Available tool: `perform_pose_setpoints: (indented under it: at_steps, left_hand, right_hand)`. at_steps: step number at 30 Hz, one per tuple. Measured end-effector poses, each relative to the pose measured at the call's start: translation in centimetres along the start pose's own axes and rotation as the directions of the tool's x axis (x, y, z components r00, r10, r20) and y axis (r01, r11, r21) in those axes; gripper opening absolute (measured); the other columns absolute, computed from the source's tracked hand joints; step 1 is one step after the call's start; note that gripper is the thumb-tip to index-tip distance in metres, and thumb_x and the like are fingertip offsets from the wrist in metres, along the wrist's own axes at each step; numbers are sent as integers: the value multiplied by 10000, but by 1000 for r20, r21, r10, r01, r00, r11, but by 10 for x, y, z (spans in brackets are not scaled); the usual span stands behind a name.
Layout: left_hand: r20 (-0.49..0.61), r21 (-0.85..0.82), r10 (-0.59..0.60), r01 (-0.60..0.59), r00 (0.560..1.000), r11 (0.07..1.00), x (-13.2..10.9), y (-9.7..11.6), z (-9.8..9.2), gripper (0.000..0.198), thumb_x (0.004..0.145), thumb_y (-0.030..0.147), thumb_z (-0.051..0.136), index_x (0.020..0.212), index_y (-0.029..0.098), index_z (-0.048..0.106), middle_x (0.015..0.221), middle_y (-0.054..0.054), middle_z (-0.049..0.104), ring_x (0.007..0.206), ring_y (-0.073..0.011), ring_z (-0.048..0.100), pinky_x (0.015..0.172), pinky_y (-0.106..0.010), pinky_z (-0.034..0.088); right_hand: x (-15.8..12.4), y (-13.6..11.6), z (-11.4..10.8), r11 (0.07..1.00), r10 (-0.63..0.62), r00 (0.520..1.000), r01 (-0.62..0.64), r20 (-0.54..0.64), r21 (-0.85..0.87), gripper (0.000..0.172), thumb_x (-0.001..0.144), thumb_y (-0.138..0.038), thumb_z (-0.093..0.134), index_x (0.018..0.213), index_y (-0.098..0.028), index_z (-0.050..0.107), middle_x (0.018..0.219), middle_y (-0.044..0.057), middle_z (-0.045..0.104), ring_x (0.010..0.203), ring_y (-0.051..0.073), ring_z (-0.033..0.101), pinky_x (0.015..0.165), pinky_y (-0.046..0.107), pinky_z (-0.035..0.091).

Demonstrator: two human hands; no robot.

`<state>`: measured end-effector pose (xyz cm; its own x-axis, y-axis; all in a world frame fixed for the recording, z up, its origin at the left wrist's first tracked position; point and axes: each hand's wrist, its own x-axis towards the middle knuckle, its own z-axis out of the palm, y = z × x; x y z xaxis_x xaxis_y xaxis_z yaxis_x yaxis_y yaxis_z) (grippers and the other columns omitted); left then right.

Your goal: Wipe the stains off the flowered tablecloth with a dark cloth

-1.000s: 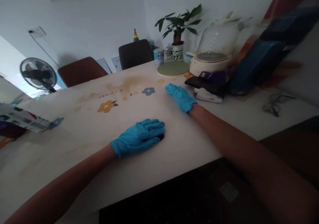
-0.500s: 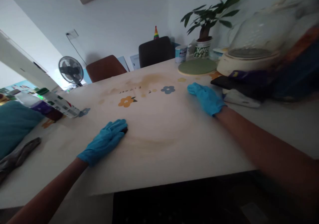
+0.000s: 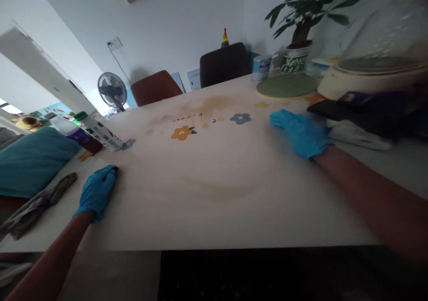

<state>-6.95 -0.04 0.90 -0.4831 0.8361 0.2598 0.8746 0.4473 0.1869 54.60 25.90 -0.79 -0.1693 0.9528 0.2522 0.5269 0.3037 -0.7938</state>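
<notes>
My left hand (image 3: 96, 193), in a blue glove, is closed and pressed to the white tabletop (image 3: 200, 220) at the left. A small dark object (image 3: 116, 169) peeks out at its fingertips; most of it is under the hand, and its kind does not show. On the right, my right hand (image 3: 299, 132), also blue-gloved, rests on the table with its fingers bunched and curled. Whether anything is under them is hidden. Brownish smears (image 3: 220, 191) mark the surface between the hands, around a printed orange flower (image 3: 183, 133).
A bottle with a green cap (image 3: 100, 131) and a bottle with a purple label (image 3: 83, 138) stand at the left. A crumpled grey cloth (image 3: 43, 205) lies nearby. Back right are a green round mat (image 3: 287, 85), a can (image 3: 261, 67), a potted plant (image 3: 296, 60) and a black flat item (image 3: 347, 116).
My left hand has swept left across the table with the dark object, towards the grey cloth. My right hand keeps its place beside the black item. The view has shifted left.
</notes>
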Motion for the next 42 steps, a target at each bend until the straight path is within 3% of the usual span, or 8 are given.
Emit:
perform_pose_setpoints:
  at_steps: [5, 10, 14, 21, 25, 32, 37, 42]
  left_hand:
    - [122, -19, 28, -26, 992, 999, -12, -27, -1, 645, 1039, 412, 316, 1530, 125, 620, 1704, -139, 549, 1599, -310, 505, 1386, -532, 323]
    - [154, -177, 114, -86, 982, 980, -42, 14, 8, 681, 1089, 519, 336, 1629, 170, 559, 1765, -124, 474, 1656, -298, 417, 1420, -529, 255]
    - [192, -262, 224, -170, 956, 950, -43, 92, 20, 644, 1085, 581, 409, 1606, 243, 581, 1768, -84, 476, 1656, -299, 416, 1423, -546, 259]
    - [225, -368, 617, -520, 754, 770, 8, 266, 63, 488, 1114, 488, 381, 1413, 260, 693, 1630, -110, 612, 1541, -308, 540, 1383, -531, 347]
    - [204, -363, 695, -606, 689, 708, 35, 361, 96, 479, 1112, 417, 413, 1470, 225, 665, 1694, -144, 540, 1595, -319, 471, 1391, -497, 310]
    - [217, -337, 709, -630, 671, 700, 59, 486, 121, 521, 1117, 329, 391, 1553, 156, 619, 1807, -198, 364, 1697, -365, 302, 1395, -559, 256]
    - [232, -319, 712, -640, 663, 699, 67, 522, 127, 500, 1124, 318, 376, 1525, 199, 650, 1815, -159, 375, 1693, -366, 305, 1376, -631, 257]
    - [234, -266, 647, -593, 725, 760, 90, 498, 130, 475, 1114, 297, 358, 1394, 181, 724, 1618, -214, 585, 1549, -368, 490, 1310, -627, 358]
  right_hand:
    - [2, 5, 0, 1000, -18, 1000, 18, -11, 4, 538, 1096, -431, 462, 1468, -178, 757, 1567, 186, 693, 1507, 345, 625, 1351, 553, 411]
    - [9, 24, 2, 990, -111, 994, 110, -9, -88, 527, 1065, -466, 456, 1398, -235, 792, 1558, 134, 708, 1545, 351, 591, 1396, 573, 310]
    - [10, 30, 6, 987, -93, 996, 90, -11, -131, 614, 1029, -496, 393, 1418, -199, 766, 1628, 128, 654, 1602, 346, 523, 1410, 570, 271]
    - [1, 19, 5, 997, -38, 999, 37, -17, -67, 575, 1043, -504, 429, 1414, -233, 773, 1643, 98, 645, 1614, 330, 510, 1408, 517, 287]
    - [1, 17, 4, 996, -28, 1000, 28, -8, -86, 546, 1026, -436, 470, 1419, -209, 774, 1644, 105, 641, 1610, 340, 514, 1421, 518, 250]
    - [3, 8, 9, 998, 57, 998, -59, -31, -37, 678, 1069, -581, 383, 1480, -171, 732, 1636, 146, 645, 1579, 323, 556, 1383, 528, 351]
    - [2, 7, 8, 997, 60, 998, -62, -37, -41, 658, 1056, -662, 403, 1433, -267, 771, 1603, 83, 683, 1547, 328, 593, 1367, 552, 376]
    - [-1, 10, 5, 997, 52, 998, -53, -29, -54, 639, 1047, -589, 421, 1463, -247, 766, 1627, 84, 656, 1574, 348, 559, 1394, 556, 336]
